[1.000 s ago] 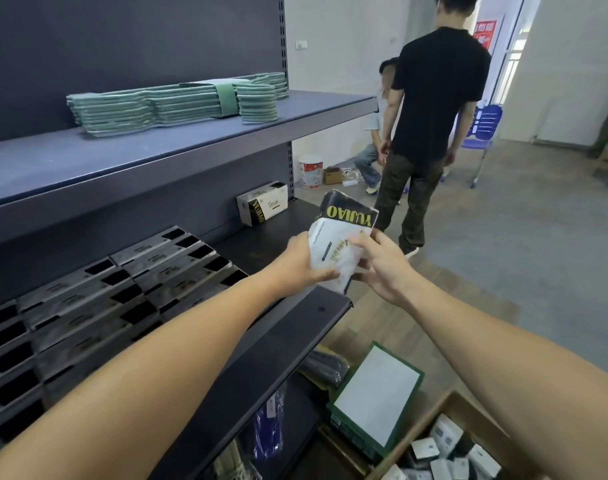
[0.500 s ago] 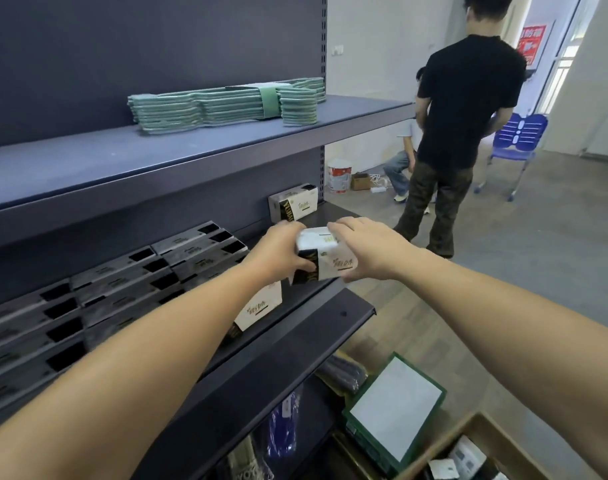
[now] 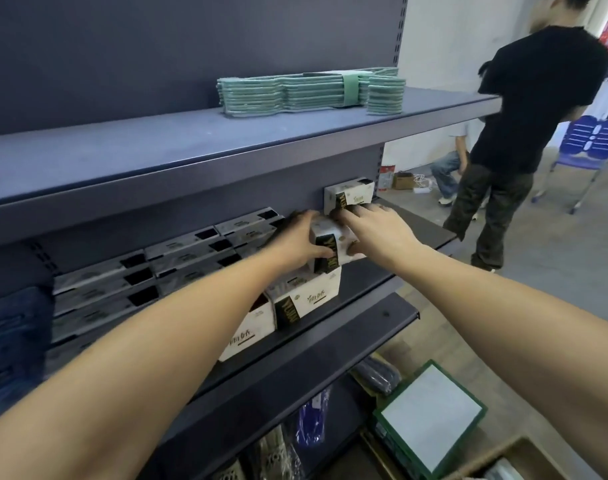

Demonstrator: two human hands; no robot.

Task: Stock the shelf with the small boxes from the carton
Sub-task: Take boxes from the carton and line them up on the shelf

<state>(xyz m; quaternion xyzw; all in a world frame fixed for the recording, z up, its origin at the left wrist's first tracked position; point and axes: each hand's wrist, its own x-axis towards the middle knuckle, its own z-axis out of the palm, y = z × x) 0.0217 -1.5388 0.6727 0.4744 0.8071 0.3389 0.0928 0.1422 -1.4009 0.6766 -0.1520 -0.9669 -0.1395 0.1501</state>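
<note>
White-and-black cardboard fills the middle of the scene: a person stocking a dark metal shelf holds one small box between both hands, above the row of boxes already standing at the shelf's front edge. The left hand grips the box's near-left side, thumb curled onto its black band; the right hand lies over the top and right end, fingers reaching towards the back, where another box stands against the rear panel. Whether the held box is already resting on something beneath it cannot be told, since the hands cover its underside.

The step in hand looks like placing: the box has reached the shelf and is being steered into its slot. The next move, by my reckoning, calls for easing it down square with its neighbours, letting go with both hands, then reaching back to the carton on the floor at lower right (only a corner of it shows) for another.

Flat grey packs line the shelf further left, a banded stack of green items sits on the shelf above, and a bystander in a black T-shirt stands beyond the shelf's end.
</note>
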